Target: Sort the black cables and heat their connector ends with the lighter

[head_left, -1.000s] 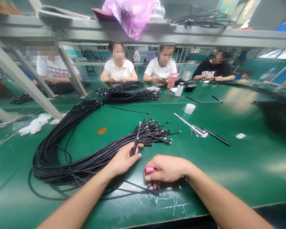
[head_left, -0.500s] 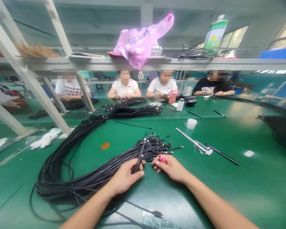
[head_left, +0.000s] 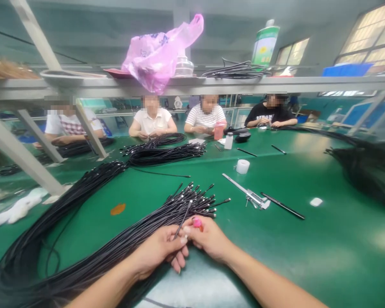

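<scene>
A black cable (head_left: 183, 217) stands up slantwise from my left hand (head_left: 160, 248), its metal plug end pointing up. The left thumb and fingers pinch it lower down. My right hand (head_left: 208, 237) is closed, its fingertips meeting the left ones right beside the cable. Something small and pink (head_left: 197, 223) shows at its fingers; I cannot tell whether it is worn or held. What lies between the right fingertips is hidden. Behind and below both hands spreads a thick bundle of black cables (head_left: 125, 241), with plug ends fanned out toward the far side.
A digital caliper (head_left: 245, 191), a black rod (head_left: 284, 206) and a white tape roll (head_left: 243, 166) lie ahead to the right. More cable bundles (head_left: 167, 154) are farther back. Shelf posts (head_left: 27, 156) and a white glove (head_left: 19, 208) are at left. Several co-workers sit opposite.
My right hand has moved in to touch the left at the cable. The left hand has turned, showing its curled fingers. The view has swung right, so the scene sits farther left.
</scene>
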`<state>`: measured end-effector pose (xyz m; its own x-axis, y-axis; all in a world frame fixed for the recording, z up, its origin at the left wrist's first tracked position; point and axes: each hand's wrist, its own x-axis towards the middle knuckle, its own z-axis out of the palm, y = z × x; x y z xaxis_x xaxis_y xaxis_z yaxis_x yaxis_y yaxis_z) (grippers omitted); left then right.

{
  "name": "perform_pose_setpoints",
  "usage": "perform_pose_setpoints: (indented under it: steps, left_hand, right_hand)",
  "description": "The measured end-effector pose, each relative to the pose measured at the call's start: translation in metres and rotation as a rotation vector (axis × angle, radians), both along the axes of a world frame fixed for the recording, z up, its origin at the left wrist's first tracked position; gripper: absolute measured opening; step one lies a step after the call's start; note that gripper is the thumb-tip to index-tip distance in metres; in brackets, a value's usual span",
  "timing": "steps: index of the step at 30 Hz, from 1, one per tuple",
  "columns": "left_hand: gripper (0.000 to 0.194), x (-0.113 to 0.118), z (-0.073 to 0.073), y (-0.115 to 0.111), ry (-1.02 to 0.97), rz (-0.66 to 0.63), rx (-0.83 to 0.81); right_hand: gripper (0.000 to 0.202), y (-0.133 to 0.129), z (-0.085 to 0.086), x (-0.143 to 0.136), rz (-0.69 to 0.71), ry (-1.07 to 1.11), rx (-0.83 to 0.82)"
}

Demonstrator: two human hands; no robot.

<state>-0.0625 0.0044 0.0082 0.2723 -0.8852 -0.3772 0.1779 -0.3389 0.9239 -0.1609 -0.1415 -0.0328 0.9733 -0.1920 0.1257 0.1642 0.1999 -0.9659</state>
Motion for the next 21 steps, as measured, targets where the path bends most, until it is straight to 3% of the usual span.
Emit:
perform_pose_setpoints:
  steps: [8,11,16,21]
  left_hand:
    - [0.043,0.000,-0.011,0.001,0.017,0.089,-0.042]
    - [0.047,-0.003,-0.015,0.002,0.033,0.125,-0.036]
    - [0.060,-0.004,-0.026,0.004,0.113,0.139,-0.045]
    - [0.063,0.003,-0.032,0.007,0.043,0.150,-0.051]
  right_hand:
    - [0.026,0.000,0.006,-0.010,0.012,0.079,-0.072]
    - [0.022,0.004,0.005,-0.012,-0.022,0.107,-0.169]
    - [0.024,0.006,-0.008,-0.010,0.012,0.200,-0.246]
    - [0.038,0.003,-0.023,-0.005,0.094,0.274,-0.259]
